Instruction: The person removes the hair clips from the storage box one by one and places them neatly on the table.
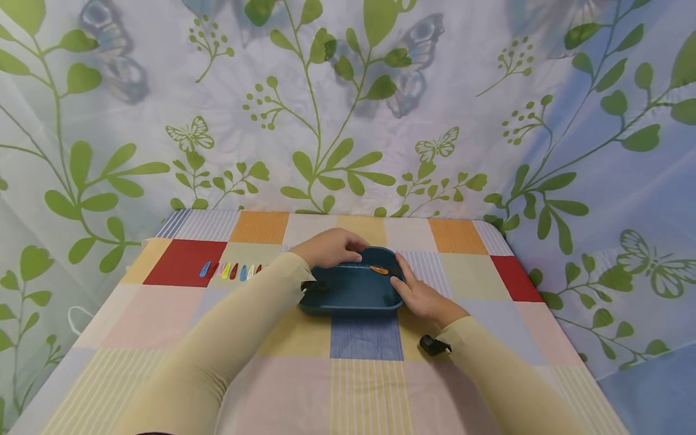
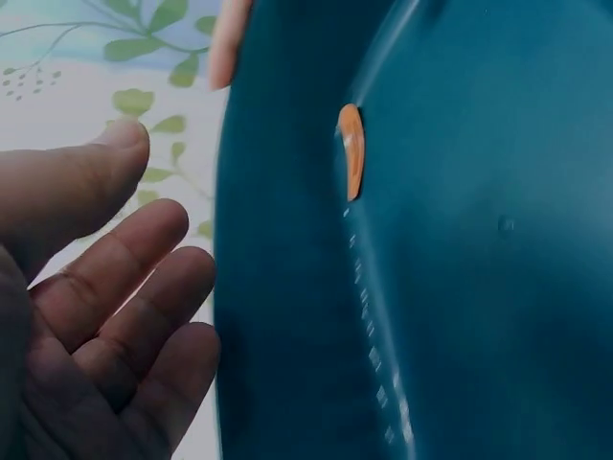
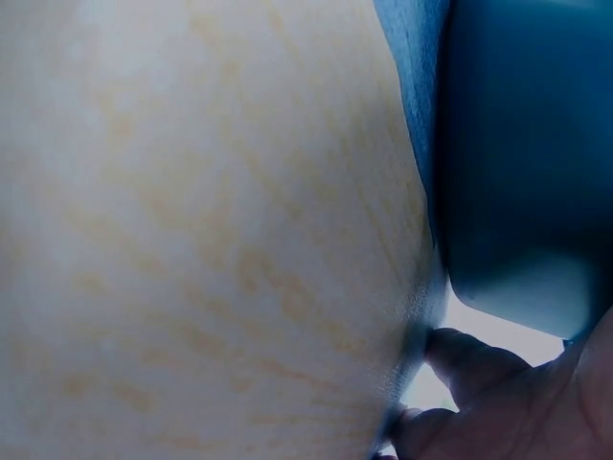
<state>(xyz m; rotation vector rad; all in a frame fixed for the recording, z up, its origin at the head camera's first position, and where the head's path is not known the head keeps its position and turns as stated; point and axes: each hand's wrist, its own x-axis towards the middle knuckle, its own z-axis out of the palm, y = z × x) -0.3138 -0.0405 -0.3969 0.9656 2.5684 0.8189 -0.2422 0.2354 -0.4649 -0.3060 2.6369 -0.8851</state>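
Note:
A dark teal tray (image 1: pixel 353 289) sits on the table. Inside it, by the far wall toward the right end, lies one orange snap hair clip (image 1: pixel 379 270), also seen in the left wrist view (image 2: pixel 352 151). My left hand (image 1: pixel 333 248) is over the tray's far left side, fingers loosely bent and nothing between them; the left wrist view shows the fingertips close beside the rim. With the thumb over the rim and the fingers outside, my right hand (image 1: pixel 421 294) grips the tray's right end. In the right wrist view its fingers (image 3: pixel 474 364) are partly cut off.
Several colored hair clips (image 1: pixel 225 270) lie in a row left of the tray, partly hidden by the left forearm. A patchwork cloth (image 1: pixel 478 278) covers the table. Behind it hangs a leaf-patterned curtain (image 1: pixel 348 90).

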